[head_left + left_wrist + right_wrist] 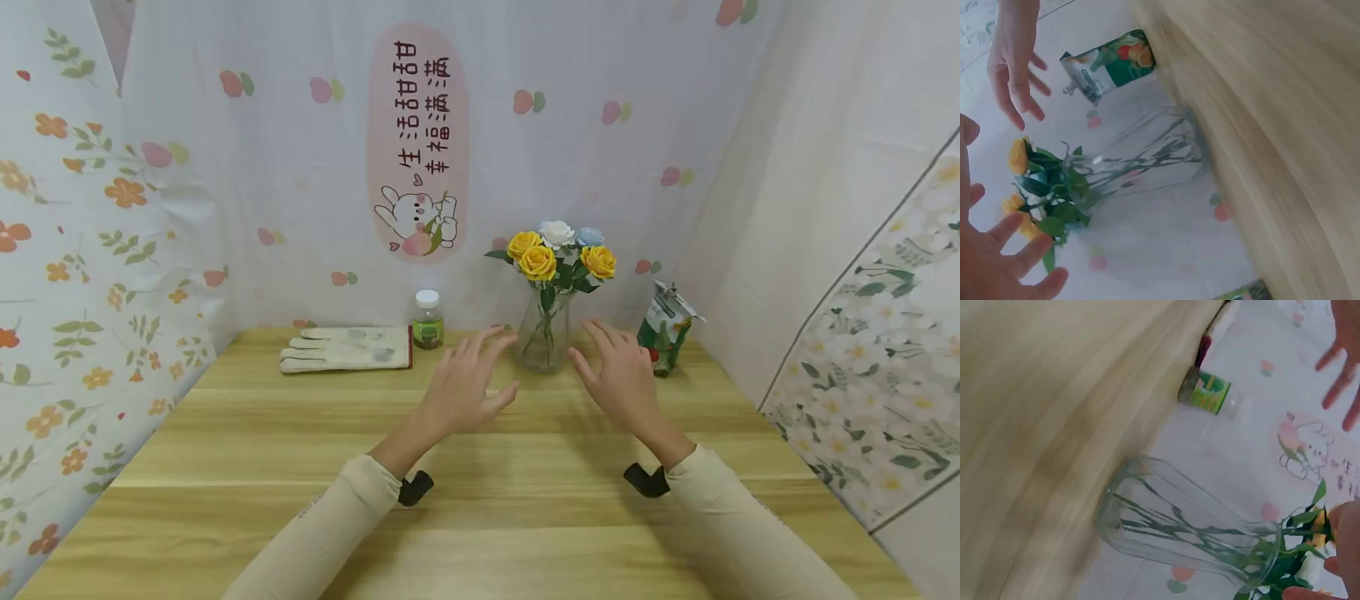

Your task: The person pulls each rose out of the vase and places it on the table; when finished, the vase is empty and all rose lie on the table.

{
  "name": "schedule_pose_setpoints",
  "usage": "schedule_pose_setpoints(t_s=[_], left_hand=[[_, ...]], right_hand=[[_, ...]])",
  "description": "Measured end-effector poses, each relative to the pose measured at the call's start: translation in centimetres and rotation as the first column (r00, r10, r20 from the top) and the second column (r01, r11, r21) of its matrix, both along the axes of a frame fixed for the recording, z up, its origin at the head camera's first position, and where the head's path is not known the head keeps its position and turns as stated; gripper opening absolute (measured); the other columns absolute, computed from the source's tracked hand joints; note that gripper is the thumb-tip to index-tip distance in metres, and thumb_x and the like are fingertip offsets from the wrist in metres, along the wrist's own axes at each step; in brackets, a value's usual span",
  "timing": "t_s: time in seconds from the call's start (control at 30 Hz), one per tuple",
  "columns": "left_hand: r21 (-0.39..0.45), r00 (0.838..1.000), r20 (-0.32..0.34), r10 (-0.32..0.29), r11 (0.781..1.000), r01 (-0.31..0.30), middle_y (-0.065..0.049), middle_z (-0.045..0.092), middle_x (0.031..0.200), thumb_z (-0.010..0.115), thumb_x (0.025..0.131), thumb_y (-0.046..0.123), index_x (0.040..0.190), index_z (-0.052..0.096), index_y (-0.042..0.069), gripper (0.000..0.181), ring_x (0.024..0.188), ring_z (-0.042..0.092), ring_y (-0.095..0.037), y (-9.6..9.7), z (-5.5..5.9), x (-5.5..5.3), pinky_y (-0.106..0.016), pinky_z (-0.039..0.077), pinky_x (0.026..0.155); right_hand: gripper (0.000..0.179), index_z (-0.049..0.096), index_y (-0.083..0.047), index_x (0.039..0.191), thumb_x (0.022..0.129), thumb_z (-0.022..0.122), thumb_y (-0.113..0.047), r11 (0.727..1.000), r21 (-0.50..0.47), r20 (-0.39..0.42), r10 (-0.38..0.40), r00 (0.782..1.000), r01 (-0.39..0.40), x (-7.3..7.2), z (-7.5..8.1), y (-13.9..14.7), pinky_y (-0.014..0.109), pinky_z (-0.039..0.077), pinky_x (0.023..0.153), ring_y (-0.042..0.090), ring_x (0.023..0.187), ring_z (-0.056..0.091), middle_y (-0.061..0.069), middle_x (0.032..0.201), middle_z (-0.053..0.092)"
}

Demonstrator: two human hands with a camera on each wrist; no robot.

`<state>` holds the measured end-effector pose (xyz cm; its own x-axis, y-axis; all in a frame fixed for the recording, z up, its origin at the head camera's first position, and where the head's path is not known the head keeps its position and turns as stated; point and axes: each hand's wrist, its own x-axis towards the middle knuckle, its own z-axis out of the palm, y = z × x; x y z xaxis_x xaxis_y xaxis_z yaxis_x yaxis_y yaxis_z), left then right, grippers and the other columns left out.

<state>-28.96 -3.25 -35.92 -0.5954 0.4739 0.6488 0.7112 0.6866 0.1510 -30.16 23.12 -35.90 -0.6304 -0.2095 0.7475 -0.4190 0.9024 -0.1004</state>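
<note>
The left hand [463, 387] and right hand [624, 377] are empty, fingers loosely spread. Between their fingertips a vase [543, 343] seemingly props the flowers [537, 263] upright.

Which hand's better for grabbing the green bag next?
Probably the right hand: it's empty and nearer the green bag. The left hand is empty too, but farther away, beyond the flower vase.

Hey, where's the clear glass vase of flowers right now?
In the head view, the clear glass vase stands right of centre, toward the back of the light-brown wooden table, between the left hand and right hand.
</note>
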Motion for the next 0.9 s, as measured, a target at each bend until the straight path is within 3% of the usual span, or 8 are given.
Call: schedule_pose_setpoints(t_s=[0.17,0.27,0.37,0.47,0.6,0.7,0.83,0.9], left_hand=[[0.098,0.981,0.194,-0.025,0.995,0.006,-0.010,0.044,0.146,0.061,0.094,0.042,0.148,0.041,0.016,0.063,0.123,0.053,-0.028,0.7,0.1,-2.0,-0.047,0.051,0.084],[0.173,0.945,0.318,-0.079,0.985,0.024,-0.012,0.043,0.146,0.060,0.096,0.040,0.151,0.036,0.015,0.065,0.124,0.052,-0.030,1.2,0.1,-3.4,-0.048,0.051,0.089],[0.251,0.905,0.403,-0.138,0.967,0.036,-0.014,0.040,0.149,0.060,0.098,0.037,0.153,0.032,0.015,0.066,0.129,0.048,-0.032,2.0,0.1,-5.2,-0.051,0.047,0.098],[0.299,0.885,0.433,-0.170,0.953,0.037,-0.014,0.036,0.152,0.061,0.098,0.034,0.153,0.029,0.013,0.067,0.134,0.043,-0.032,3.4,-0.1,-7.2,-0.049,0.041,0.106],[0.361,0.872,0.449,-0.195,0.932,0.022,-0.016,0.034,0.153,0.062,0.099,0.029,0.153,0.027,0.007,0.068,0.134,0.042,-0.036,5.3,-0.3,-9.7,-0.048,0.040,0.107],[0.419,0.861,0.467,-0.199,0.908,-0.017,-0.019,0.031,0.155,0.063,0.097,0.023,0.154,0.021,0.003,0.074,0.138,0.037,-0.038,6.2,-0.3,-10.9,-0.050,0.036,0.110],[0.439,0.846,0.504,-0.176,0.895,-0.075,-0.021,0.024,0.159,0.068,0.093,0.025,0.156,0.011,0.004,0.087,0.145,0.027,-0.038,7.1,-1.0,-12.3,-0.051,0.027,0.116],[0.437,0.834,0.522,-0.179,0.896,-0.080,-0.021,0.025,0.159,0.069,0.092,0.028,0.157,0.009,0.005,0.091,0.144,0.027,-0.039,7.5,-1.4,-12.9,-0.052,0.027,0.116]], right_hand=[[0.049,0.057,-0.005,0.139,0.096,0.067,-0.027,0.983,-0.164,0.156,0.113,0.981,-0.087,-1.8,0.5,0.3,0.059,0.051,0.082,0.043,0.113,0.059,0.020,0.135,0.059],[0.050,0.053,-0.004,0.142,0.099,0.063,-0.027,0.956,-0.273,0.277,0.189,0.942,-0.112,-3.3,0.6,0.4,0.061,0.047,0.093,0.043,0.118,0.057,0.022,0.139,0.055],[0.053,0.049,-0.006,0.146,0.100,0.060,-0.030,0.939,-0.336,0.379,0.208,0.902,-0.075,-4.8,0.8,0.3,0.059,0.049,0.092,0.043,0.120,0.056,0.021,0.144,0.050],[0.054,0.046,-0.008,0.148,0.100,0.060,-0.027,0.915,-0.401,0.432,0.231,0.872,-0.044,-6.2,1.0,0.1,0.058,0.051,0.089,0.043,0.123,0.054,0.020,0.149,0.046],[0.055,0.045,-0.007,0.149,0.099,0.060,-0.021,0.889,-0.458,0.444,0.256,0.859,-0.028,-7.6,0.7,-0.1,0.056,0.052,0.089,0.043,0.124,0.054,0.018,0.151,0.043],[0.055,0.041,-0.004,0.151,0.099,0.058,-0.014,0.887,-0.460,0.445,0.275,0.853,-0.046,-8.1,0.4,-0.2,0.055,0.052,0.091,0.043,0.124,0.054,0.021,0.150,0.044],[0.057,0.033,0.000,0.153,0.100,0.054,-0.006,0.875,-0.474,0.469,0.345,0.813,-0.098,-8.1,0.3,0.0,0.048,0.055,0.087,0.043,0.125,0.053,0.024,0.150,0.042],[0.057,0.031,0.000,0.154,0.100,0.052,-0.002,0.866,-0.485,0.476,0.376,0.795,-0.119,-8.1,0.3,0.2,0.040,0.056,0.078,0.043,0.125,0.053,0.025,0.150,0.041]])
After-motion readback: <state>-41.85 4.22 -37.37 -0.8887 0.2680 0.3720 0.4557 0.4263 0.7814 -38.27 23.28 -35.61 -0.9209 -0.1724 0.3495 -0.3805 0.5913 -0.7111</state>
